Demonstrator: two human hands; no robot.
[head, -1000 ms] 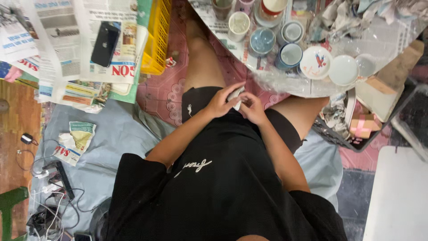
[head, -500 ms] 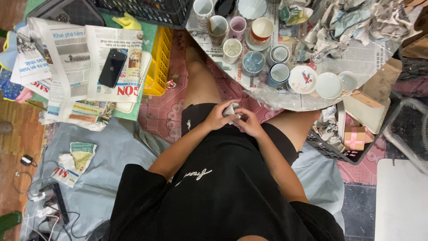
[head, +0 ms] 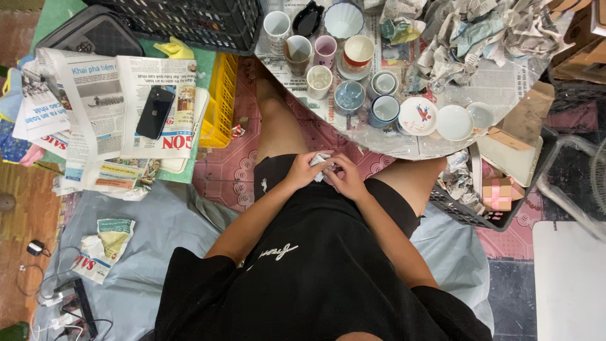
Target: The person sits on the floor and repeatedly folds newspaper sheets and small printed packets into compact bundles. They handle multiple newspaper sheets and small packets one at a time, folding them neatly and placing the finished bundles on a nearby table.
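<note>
Both hands are meeting in the lap at the middle of the frame. The left hand (head: 303, 172) is curling its fingers around a small pale object (head: 320, 159), seemingly wrapped in paper, and the right hand (head: 346, 179) is closing on the same object from the other side, thumbs pressing in on top. Most of the object is hidden between the fingers, so its shape cannot be told.

Just above the hands, the curved edge of a round table (head: 379, 148) is reaching close to the knuckles, leaving only a narrow gap over the black shorts. The tabletop is covered in newsprint and crowded with glazed cups (head: 320, 80), mugs and a small white saucer (head: 419, 116), with crumpled newspaper (head: 480, 31) heaped at the upper right. A bare leg is stretching under the table toward the upper middle.

At the left, flat newspapers (head: 101, 107) are lying spread on the floor with a black phone (head: 155, 112) on top, beside a yellow plastic crate (head: 221, 101). A grey cloth (head: 158, 233) is lying open at the lower left.
</note>
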